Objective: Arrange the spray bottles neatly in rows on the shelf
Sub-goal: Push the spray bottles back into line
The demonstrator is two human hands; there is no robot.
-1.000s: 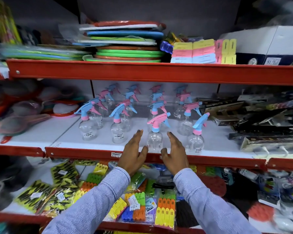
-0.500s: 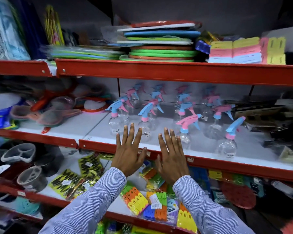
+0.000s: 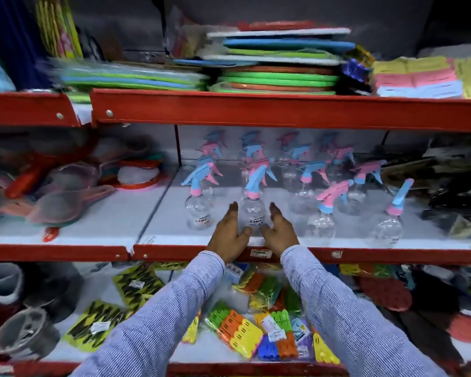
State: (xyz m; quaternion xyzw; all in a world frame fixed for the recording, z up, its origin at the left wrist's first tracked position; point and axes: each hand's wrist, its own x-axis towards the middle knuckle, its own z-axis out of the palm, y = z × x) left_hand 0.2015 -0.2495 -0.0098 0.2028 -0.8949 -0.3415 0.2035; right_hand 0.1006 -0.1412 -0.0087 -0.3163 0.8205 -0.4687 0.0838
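Observation:
Several clear spray bottles with pink and blue trigger heads stand in rough rows on the white middle shelf [image 3: 283, 242]. My left hand [image 3: 227, 235] and my right hand [image 3: 279, 232] are flat and upright on either side of a front-row bottle [image 3: 252, 213] with a blue trigger and pink collar. Both palms face it, fingers straight, close to its sides; touching or not is unclear. Another front bottle [image 3: 197, 213] stands to its left. Two more, one with a pink trigger [image 3: 322, 221] and one with a blue trigger [image 3: 389, 227], stand to its right.
A red shelf lip [image 3: 365, 255] runs along the front edge. Strainers and scoops [image 3: 65, 202] lie on the left section, dark packaged goods [image 3: 452, 202] crowd the right. Packs of coloured pegs [image 3: 256, 330] fill the shelf below, and stacked mats [image 3: 278, 74] lie above.
The view shifted left along the shelf. My hands moved from the third front bottle to the second, going from spread flat at the lip to upright around it.

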